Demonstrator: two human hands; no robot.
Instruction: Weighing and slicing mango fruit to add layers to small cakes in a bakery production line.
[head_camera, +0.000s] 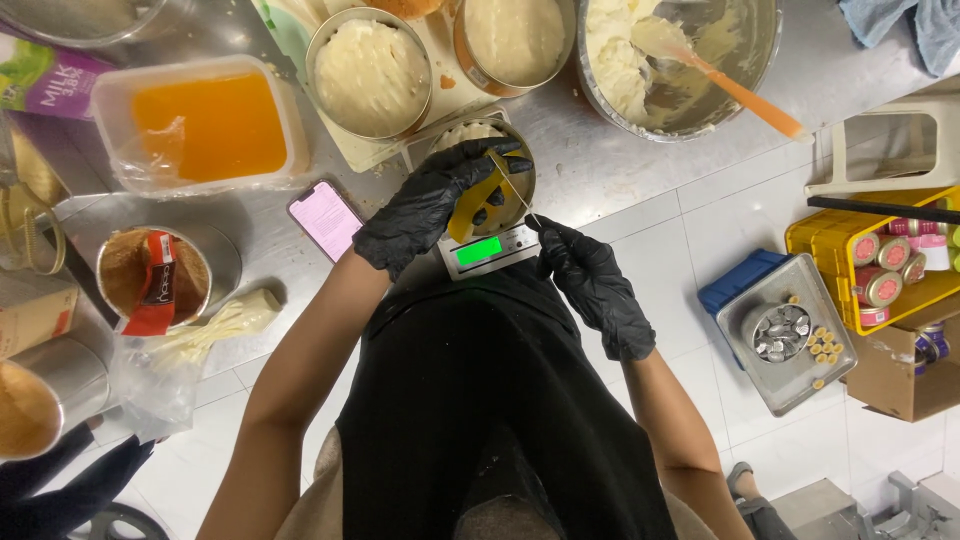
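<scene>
Now | step: filling a round tin (500, 160) on the digital scale (487, 250) at the desk (620, 160) edge | left hand (425, 205) fingers clasp a yellow scraper (470, 205) over the tin; right hand (590, 285) fingers pinch a thin blade (512, 185) | next, likely: steady levelling while watching the readout

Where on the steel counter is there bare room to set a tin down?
Bare steel shows right of the digital scale, below the big mixing bowl, and between the pink phone and the orange-filled tub. The round batter tins crowd the middle.
</scene>
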